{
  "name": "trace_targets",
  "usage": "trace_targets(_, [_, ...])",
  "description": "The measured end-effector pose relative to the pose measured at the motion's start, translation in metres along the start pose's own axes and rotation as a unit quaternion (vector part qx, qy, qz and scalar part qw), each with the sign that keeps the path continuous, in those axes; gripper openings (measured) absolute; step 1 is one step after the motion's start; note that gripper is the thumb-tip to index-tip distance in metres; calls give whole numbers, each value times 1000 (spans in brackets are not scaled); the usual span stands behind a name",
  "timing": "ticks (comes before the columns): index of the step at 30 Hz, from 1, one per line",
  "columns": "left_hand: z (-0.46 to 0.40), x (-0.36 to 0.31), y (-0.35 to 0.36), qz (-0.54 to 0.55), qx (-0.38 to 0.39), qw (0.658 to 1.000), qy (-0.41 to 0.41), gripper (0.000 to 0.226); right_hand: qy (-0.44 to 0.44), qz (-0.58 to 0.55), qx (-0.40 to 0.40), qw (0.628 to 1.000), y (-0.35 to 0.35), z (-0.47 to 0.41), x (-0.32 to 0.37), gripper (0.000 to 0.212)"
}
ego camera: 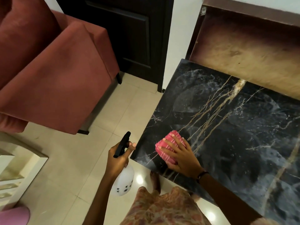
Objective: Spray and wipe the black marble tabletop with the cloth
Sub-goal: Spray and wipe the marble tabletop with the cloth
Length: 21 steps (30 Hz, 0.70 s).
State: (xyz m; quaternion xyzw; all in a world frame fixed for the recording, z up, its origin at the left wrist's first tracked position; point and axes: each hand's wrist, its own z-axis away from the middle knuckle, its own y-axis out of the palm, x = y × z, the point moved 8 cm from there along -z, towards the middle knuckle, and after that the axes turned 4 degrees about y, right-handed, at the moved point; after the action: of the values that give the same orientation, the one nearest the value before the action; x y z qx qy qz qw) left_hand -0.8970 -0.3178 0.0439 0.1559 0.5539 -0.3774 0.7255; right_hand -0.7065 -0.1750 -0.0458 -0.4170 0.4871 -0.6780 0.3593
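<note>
Head | red sofa [53, 75] left of tabletop [235, 127] | dark door [126, 33] behind

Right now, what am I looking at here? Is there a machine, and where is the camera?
No machine: these are a person's two bare hands, seen from one camera worn on the head, looking forward and down. The right hand presses flat on a folded pink cloth near the corner of the black marble tabletop, fingers spread straight over it. The left hand hangs beside the table, over the tiled floor, its fingers curled round the black head of a spray bottle whose white body hangs below. Pale smears show on the far part of the marble. A red sofa stands to the left.
</note>
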Motion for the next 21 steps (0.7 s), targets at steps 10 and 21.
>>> trace_targets(10, [-10,-11,7,-1,5,1000,6,9,92,-37,-36,994,-17,-113,13,63])
trace_targets(21, [-38,-23,35,1,53,998,-21,27,-7,21,-42,999,0,-3,-12,61])
